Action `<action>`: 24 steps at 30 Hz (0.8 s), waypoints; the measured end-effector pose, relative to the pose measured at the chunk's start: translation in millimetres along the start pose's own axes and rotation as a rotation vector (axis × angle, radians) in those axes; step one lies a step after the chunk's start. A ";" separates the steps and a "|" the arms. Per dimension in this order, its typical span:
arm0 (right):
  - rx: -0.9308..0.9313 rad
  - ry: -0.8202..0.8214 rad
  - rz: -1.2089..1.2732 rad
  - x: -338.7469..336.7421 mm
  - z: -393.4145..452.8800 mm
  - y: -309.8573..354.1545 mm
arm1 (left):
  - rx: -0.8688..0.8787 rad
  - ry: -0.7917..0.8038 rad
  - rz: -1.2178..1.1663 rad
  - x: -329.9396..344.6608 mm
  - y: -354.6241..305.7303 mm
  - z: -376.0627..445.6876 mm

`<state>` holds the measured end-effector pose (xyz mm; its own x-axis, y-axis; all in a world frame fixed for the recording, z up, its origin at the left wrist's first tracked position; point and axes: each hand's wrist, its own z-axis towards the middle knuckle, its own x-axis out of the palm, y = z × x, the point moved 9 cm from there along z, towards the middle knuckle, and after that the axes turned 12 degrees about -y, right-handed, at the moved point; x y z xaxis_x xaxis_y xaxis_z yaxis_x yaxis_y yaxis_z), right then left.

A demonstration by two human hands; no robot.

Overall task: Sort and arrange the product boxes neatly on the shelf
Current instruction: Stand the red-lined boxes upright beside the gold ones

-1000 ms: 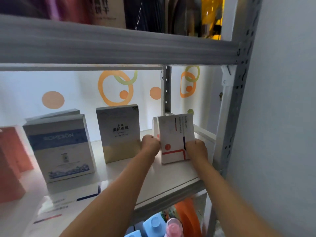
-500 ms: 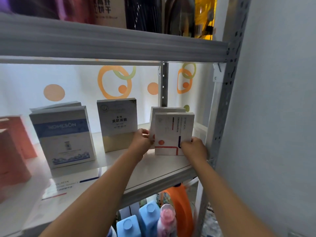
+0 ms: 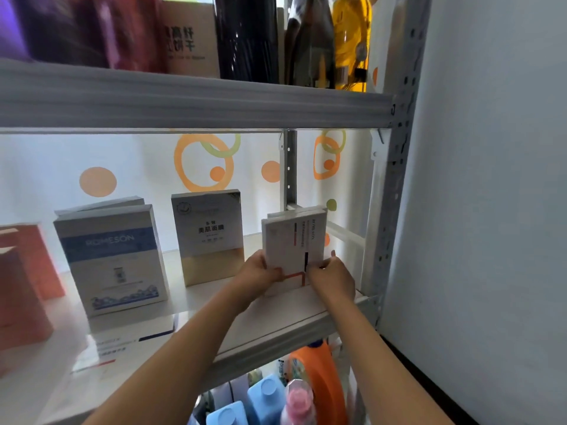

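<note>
My left hand and my right hand each grip a lower corner of the white box with the red line, pinching it between them. It stands upright on the shelf near the right post, long axis vertical, printed face toward me. A second white box stands just behind it.

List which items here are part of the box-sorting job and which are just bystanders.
Job: white box with red lines held by left hand and right hand; gold-and-white box; blue-banded box; orange boxes.

Bystanders: detergent bottles below; packages on the upper shelf.
</note>
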<state>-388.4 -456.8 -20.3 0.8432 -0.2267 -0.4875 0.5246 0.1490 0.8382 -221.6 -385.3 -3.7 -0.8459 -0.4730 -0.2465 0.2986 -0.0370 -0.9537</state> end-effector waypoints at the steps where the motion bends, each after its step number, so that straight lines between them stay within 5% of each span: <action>1: -0.006 -0.002 -0.002 1.0 0.8 0.8 | 0.020 -0.007 0.005 2.6 -2.4 0.6; 7: -0.073 0.093 0.145 17.8 18.3 19.1 | 0.049 -0.161 0.143 5.6 8.4 20.9; 16: 0.108 0.192 0.345 57.6 65.9 16.7 | 0.033 -0.438 0.266 -2.4 12.5 53.6; 24: -0.066 0.085 0.115 68.3 74.6 14.8 | 0.042 -0.561 0.144 10.6 22.5 71.6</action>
<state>-331.8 -541.9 -22.9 0.9036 -0.1228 -0.4103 0.4281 0.2332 0.8731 -192.2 -454.2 -15.4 -0.4352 -0.8695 -0.2334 0.4202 0.0331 -0.9068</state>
